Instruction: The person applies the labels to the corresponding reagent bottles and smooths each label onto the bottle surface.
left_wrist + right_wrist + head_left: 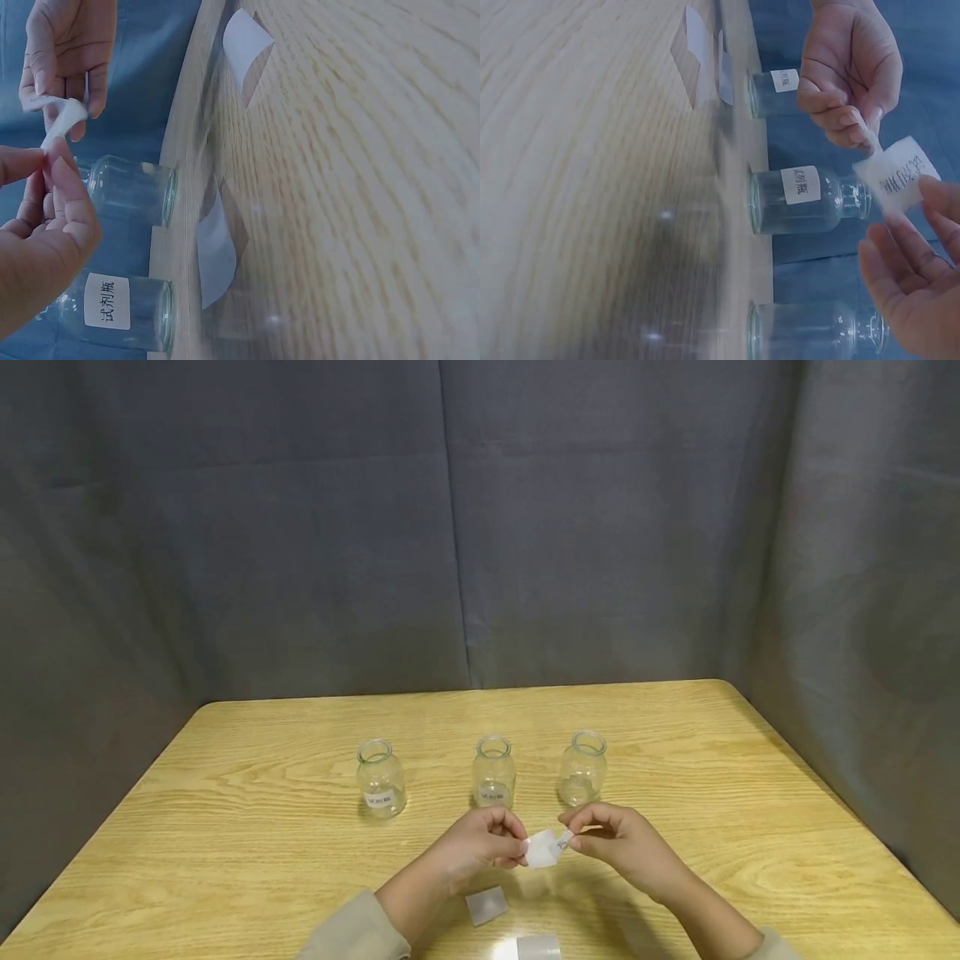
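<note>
Both hands meet over the table in front of three glass jars. My left hand (483, 842) pinches a white backing paper (540, 850) between thumb and fingers. My right hand (618, 845) pinches a white sticker label (900, 176) by its edge; handwritten dark characters show on it in the right wrist view. Label and backing are still joined along one side, the paper curling between the hands in the left wrist view. Behind the hands, the left jar (381, 781) and middle jar (493, 772) bear similar labels. On the right jar (582, 768) no label shows.
A white paper piece (487, 906) lies on the wooden table (247, 852) below the left hand. Another pale piece (538, 947) lies at the near edge, cut by the frame. Dark grey curtains (337, 543) enclose the table's back and sides.
</note>
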A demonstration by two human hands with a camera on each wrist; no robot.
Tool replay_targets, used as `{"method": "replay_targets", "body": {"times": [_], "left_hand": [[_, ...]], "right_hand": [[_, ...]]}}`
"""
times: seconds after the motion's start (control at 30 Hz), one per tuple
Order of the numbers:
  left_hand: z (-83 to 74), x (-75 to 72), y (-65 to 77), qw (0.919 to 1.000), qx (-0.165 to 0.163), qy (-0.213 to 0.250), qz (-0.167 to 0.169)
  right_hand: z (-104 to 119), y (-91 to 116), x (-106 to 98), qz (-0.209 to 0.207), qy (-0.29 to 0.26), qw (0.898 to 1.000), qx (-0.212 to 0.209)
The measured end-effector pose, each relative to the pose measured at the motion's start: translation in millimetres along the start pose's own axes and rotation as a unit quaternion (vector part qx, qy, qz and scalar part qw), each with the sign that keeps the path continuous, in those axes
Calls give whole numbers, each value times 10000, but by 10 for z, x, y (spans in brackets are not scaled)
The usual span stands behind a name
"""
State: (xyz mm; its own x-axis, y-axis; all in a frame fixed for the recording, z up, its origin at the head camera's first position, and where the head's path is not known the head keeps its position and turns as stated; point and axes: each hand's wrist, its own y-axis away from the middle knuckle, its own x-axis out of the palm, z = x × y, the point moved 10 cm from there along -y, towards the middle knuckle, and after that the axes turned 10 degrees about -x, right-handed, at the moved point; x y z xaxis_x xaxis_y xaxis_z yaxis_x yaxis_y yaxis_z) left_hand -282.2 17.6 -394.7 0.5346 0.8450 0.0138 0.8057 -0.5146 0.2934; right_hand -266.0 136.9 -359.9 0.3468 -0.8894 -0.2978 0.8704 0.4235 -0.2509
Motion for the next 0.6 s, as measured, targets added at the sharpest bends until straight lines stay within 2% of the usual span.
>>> {"method": "replay_targets", "body": {"times": [0.2, 0.33, 0.47, 0.6], "left_hand": [[36, 87, -27, 9999, -78, 7, 126], [96, 178, -70, 9992, -187, 23, 358], [120, 225, -97, 9987, -270, -16, 432], [66, 259, -100, 9986, -124, -12, 517]], "right_hand": [[-7, 19, -106, -233, -33, 9997, 56], [-47, 20, -106, -165, -150, 9996, 186], [-57, 20, -69, 24, -262, 9996, 138], [-84, 34, -49, 128, -61, 9997, 191]]}}
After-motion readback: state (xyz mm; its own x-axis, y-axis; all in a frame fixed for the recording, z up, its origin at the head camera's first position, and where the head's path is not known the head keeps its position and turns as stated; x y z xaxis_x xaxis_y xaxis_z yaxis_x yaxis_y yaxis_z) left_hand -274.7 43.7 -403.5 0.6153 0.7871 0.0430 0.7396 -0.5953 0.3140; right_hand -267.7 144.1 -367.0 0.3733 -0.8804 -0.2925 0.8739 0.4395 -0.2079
